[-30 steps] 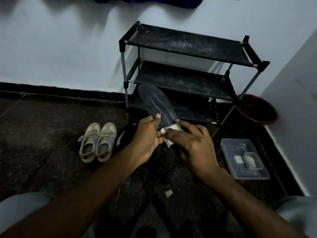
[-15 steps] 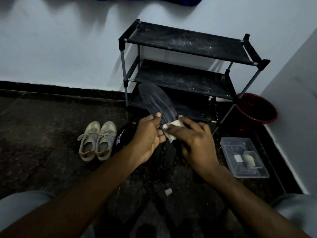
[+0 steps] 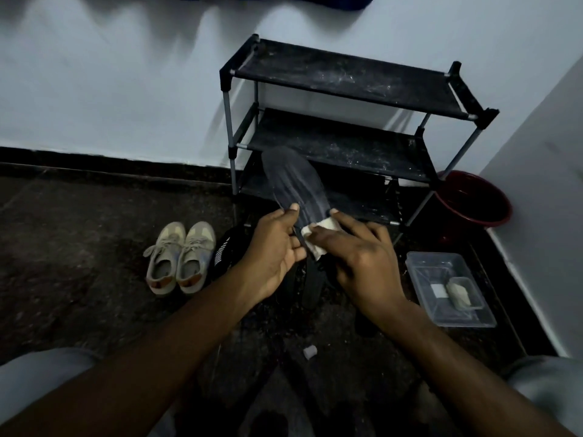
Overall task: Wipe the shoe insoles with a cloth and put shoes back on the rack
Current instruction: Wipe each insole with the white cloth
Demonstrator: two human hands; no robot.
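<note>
A dark grey insole (image 3: 293,181) stands tilted up in front of the black shoe rack (image 3: 344,80), toe end pointing up and left. My left hand (image 3: 271,250) grips its lower end, thumb on the top face. My right hand (image 3: 356,253) presses a small white cloth (image 3: 318,238) against the insole's lower part. Black shoes (image 3: 230,247) lie on the floor beneath my hands, mostly hidden. A pair of beige sneakers (image 3: 179,257) stands on the floor to the left.
A dark red basin (image 3: 473,200) sits in the corner right of the rack. A clear plastic tray (image 3: 451,288) holding a small white piece lies on the floor at right. A small white scrap (image 3: 309,351) lies on the dark floor near my knees.
My right hand has slid the cloth a little up the insole. The left hand keeps its grip and the insole stays in about the same place.
</note>
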